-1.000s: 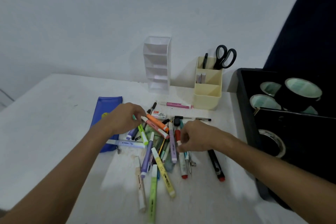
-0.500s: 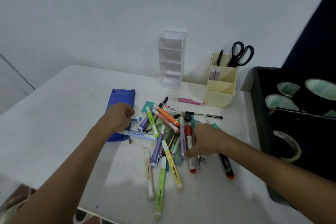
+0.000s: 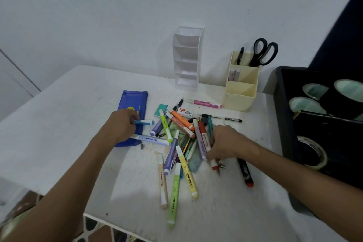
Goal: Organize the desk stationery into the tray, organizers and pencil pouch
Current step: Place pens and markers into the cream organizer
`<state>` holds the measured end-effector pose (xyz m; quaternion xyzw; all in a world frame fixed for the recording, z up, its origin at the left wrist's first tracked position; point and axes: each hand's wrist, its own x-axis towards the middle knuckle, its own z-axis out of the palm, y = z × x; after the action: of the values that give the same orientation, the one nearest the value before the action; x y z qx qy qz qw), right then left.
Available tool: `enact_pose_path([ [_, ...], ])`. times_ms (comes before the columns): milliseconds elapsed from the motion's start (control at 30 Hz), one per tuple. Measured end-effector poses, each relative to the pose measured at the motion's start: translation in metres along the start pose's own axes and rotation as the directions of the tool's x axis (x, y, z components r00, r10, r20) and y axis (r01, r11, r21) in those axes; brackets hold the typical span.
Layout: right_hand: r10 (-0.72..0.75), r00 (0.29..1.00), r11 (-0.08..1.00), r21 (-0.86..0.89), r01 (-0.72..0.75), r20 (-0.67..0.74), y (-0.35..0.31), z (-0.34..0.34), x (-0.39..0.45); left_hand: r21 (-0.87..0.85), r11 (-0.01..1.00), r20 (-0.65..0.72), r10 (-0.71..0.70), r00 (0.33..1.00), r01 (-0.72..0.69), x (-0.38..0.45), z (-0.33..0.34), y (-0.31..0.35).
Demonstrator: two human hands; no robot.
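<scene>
1. Here, I hold my left hand point(image 3: 122, 124) over the blue pencil pouch point(image 3: 133, 108), fingers pinching one blue highlighter point(image 3: 144, 123).
2. My right hand point(image 3: 225, 144) grips one red-capped marker point(image 3: 205, 141) in the pile.
3. Two organizers stand at the wall: white point(image 3: 186, 59), cream point(image 3: 240, 84).
4. One black tray point(image 3: 282, 116) sits at the desk's right edge; bare desk point(image 3: 59, 124) lies left.

The white desk point(image 3: 68, 124) carries a blue pencil pouch point(image 3: 135, 102) under the left hand's point(image 3: 122, 124) grip, a heap of highlighters point(image 3: 176, 143) between both hands, a white organizer point(image 3: 186, 61) and yellow organizer point(image 3: 240, 92) beyond them, and a black tray point(image 3: 282, 116) outside the right hand point(image 3: 224, 143).
</scene>
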<state>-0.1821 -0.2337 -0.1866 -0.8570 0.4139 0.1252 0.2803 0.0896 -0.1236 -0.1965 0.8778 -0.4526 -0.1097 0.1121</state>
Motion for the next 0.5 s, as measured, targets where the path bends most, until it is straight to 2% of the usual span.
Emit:
enact_pose_path([
  [167, 0.015, 0.999, 0.999, 0.047, -0.012, -0.047, 0.004, 0.002, 0.005, -0.039, 0.997, 0.043, 0.074, 0.996, -0.073, -0.006, 0.005, 0.013],
  [400, 0.027, 0.995, 0.999, 0.022, -0.025, -0.1, 0.005, 0.006, 0.002, -0.103, 0.967, 0.032, 0.236, 0.971, -0.231, -0.006, 0.011, 0.045],
  [500, 0.087, 0.99, 0.994, 0.077, -0.078, -0.114, 0.008, -0.003, 0.006, -0.106, 0.956, 0.034, 0.279, 0.96, -0.274, -0.004, 0.012, 0.056],
])
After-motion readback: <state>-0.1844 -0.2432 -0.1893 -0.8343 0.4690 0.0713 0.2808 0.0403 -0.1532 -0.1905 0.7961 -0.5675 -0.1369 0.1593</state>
